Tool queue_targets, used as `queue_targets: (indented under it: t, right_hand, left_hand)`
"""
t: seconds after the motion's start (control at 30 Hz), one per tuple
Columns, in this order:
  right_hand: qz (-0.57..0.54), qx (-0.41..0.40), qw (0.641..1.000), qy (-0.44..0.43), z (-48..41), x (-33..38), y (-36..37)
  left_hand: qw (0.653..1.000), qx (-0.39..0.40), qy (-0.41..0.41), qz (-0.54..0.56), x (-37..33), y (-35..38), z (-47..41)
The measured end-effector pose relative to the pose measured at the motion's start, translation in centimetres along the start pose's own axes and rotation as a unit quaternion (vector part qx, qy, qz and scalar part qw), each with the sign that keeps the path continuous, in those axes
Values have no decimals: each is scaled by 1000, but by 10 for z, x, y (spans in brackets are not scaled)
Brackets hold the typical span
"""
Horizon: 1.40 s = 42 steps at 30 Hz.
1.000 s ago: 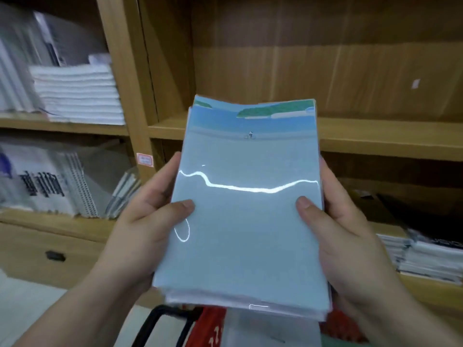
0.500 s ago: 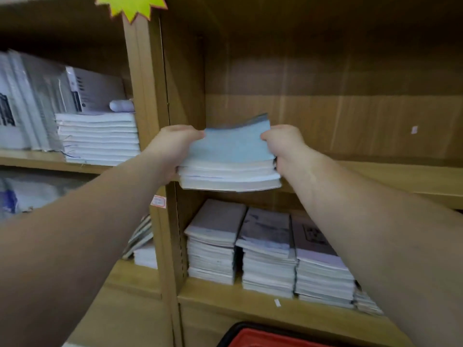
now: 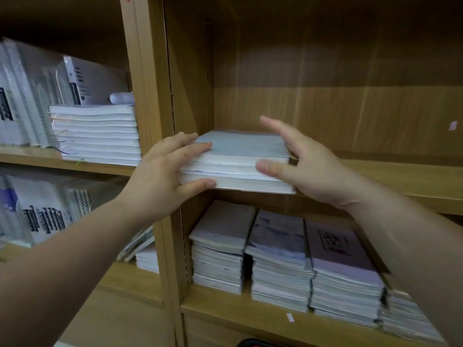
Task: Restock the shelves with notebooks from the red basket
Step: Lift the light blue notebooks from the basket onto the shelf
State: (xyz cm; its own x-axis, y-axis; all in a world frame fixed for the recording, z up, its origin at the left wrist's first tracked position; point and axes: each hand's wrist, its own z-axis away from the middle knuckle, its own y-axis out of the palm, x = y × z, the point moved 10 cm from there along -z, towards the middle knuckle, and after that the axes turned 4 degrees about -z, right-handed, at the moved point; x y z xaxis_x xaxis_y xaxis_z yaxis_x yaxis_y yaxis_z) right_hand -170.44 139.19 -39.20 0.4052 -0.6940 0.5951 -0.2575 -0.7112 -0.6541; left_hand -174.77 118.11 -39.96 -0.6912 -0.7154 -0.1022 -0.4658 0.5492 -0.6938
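- Red basket (image 3: 260, 343), below the blue notebook stack (image 3: 240, 151): cut off by the bottom edge.
- Stack's left edge: partly covered by left hand (image 3: 160, 181).
- Sticker (image 3: 453, 125) right of stack: too small to read.

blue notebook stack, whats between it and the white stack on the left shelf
In the head view, the shelf's wooden upright stands between the blue notebook stack and the white stack; the left hand lies across its front.
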Motion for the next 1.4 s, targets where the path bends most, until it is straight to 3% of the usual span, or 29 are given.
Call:
queue_targets:
  t: [0.07,0.17,0.33,0.53,0.6,0.7,0.83,1.0,1.23,1.3,1.4]
  right_hand:
    - [89,49,995,2,-2,-7,7]
    - [132,71,988,20,-28,-20,12]
    - [144,90,985,7,-69,-26,25]
    - [143,15,988,63,-74,-38,17]
    - [86,28,990,104,-72,-53,13]
    - [-42,44,991,123,-68,-65,7]
    - [-85,37,987,128,-72,-66,13]
    - [-129,39,983,124,-76,-71,16]
    - [-221,-46,956,187,-76,-67,15]
    - [-188,-49,965,175,-79,-60,21]
    - [-52,-28,988,143,-70,-42,26]
  left_hand:
    - [999,-19,31,-34,0,-1,-4]
    - [987,-34,78,-135,1,4,-19]
    - [951,57,19,-304,14,17,-54]
    - [920,54,18,-387,10,9,-63]
    - [933,48,11,-355,6,10,-59]
    - [977,38,12,-208,-10,15,-55]
    - [995,71,-2,-64,-22,37,-59]
    - [988,113,-21,-103,-16,56,-71]
    - [988,105,-21,-111,-16,55,-71]
    - [986,115,-28,-114,-15,55,-71]
    - [983,130,-41,-127,-18,57,-70]
